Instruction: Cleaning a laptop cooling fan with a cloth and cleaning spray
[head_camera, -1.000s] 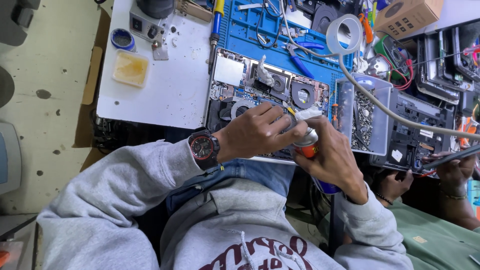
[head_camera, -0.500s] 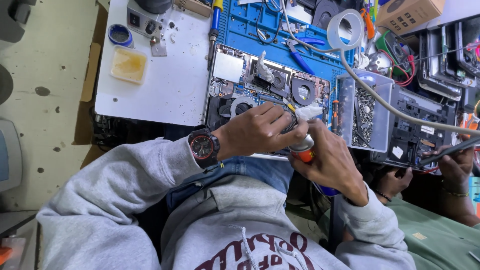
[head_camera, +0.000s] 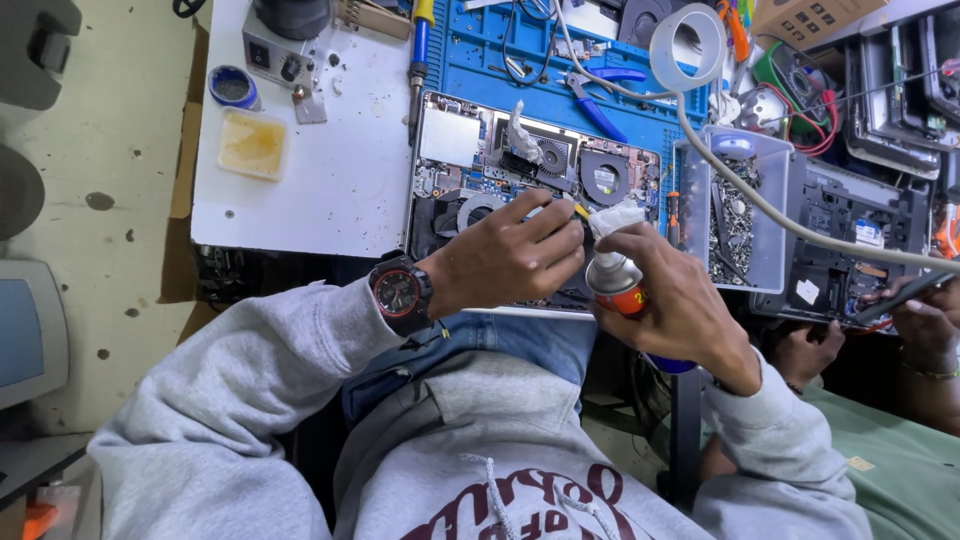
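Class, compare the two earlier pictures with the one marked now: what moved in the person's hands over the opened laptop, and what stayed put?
Little changed. The right hand keeps its grip on the spray can, with the white cloth bunched at the nozzle. The left hand stays over the opened laptop, its fingers by the cloth. Nothing was picked up or let go; only the camera shifted slightly.

I see an electronics repair workshop: past my fingers (head_camera: 540, 225) an opened laptop (head_camera: 530, 170) lies on a blue work mat (head_camera: 480, 50), beside a soldering iron (head_camera: 420, 40), screw tray (head_camera: 740, 200) and tape roll (head_camera: 685, 45).
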